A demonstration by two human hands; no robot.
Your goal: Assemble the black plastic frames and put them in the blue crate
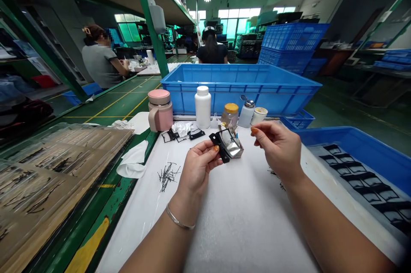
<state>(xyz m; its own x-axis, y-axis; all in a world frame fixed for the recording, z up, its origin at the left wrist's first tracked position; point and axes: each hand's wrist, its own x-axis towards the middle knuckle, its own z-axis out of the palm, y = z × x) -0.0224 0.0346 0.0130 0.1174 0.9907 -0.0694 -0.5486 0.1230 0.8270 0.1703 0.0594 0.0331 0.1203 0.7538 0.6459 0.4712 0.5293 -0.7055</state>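
My left hand (197,168) pinches a black plastic frame part (220,148) between thumb and fingers, holding it tilted above the white work surface (237,221). To its right, my right hand (281,148) is raised with thumb and fingertips pressed together, apart from the part. Whatever is in that pinch, if anything, is too small to make out. Just behind the held part stands a small box with a shiny silver front (236,149), partly hidden by it. A loose pile of thin black strips (167,176) lies left of my left hand. More dark strips (272,172) show beneath my right wrist.
Along the back stand a pink mug (160,112), a white bottle (202,108), a yellow-lidded jar (230,114) and a pump bottle (247,113), before a large blue crate (240,91). Black frames lie in the right-hand blue bin (340,138). Clear trays (64,157) sit left. Two people sit beyond.
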